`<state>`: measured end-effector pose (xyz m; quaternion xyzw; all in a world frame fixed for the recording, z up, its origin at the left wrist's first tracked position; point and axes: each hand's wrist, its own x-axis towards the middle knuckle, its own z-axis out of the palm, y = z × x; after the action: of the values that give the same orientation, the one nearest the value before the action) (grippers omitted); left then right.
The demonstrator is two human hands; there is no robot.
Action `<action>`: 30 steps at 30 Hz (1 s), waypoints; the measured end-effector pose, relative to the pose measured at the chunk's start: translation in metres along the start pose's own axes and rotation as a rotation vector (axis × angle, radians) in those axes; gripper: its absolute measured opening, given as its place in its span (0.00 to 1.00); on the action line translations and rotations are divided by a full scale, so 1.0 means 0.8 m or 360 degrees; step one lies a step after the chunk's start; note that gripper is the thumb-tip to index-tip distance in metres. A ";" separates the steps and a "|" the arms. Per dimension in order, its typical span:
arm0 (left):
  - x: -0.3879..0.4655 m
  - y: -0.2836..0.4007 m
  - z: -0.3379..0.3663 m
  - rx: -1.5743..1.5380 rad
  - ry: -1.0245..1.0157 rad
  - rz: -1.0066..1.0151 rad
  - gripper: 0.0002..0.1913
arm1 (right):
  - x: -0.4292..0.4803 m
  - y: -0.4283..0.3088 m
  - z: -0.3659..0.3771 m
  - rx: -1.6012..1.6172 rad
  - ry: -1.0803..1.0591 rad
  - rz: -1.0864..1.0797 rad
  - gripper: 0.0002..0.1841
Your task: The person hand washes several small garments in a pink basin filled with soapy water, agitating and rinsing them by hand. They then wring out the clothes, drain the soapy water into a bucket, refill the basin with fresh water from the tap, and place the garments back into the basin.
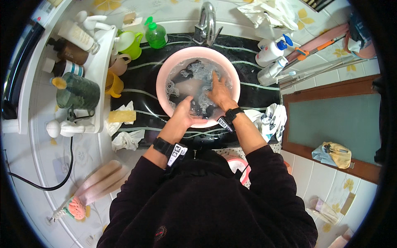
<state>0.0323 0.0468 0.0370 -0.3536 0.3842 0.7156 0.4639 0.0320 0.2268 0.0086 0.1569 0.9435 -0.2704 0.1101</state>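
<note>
A pink plastic basin point(162, 66) of cloudy, soapy water stands on the black counter under the faucet. Dark cloth point(183, 76) lies partly under the suds in it. My left hand point(185, 114) is at the near rim, its thumb raised and its other fingers reaching along the basin's inner edge; whether they pinch the cloth is hidden. On the right side of the basin, my right hand point(220, 90) dips its spread fingertips into the foam point(204, 69), and no held object shows there. Both wrists wear black straps with marked tags.
A chrome faucet point(207, 23) rises behind the basin. Left are a green soap pump bottle point(156, 35), a yellow soap bar point(122, 116) on tissue and a loaded white shelf point(107, 46). Pump bottles point(269, 55) and crumpled white cloth point(274, 122) sit right.
</note>
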 end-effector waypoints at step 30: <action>0.021 0.015 -0.011 -0.0004 -0.0053 0.0605 0.16 | -0.010 -0.058 0.003 0.0033 0.0464 -0.0374 0.14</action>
<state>0.0169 0.0422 0.0209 -0.2632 0.4356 0.7966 0.3261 0.0228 0.1863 0.0311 0.0841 0.9584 -0.2656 -0.0618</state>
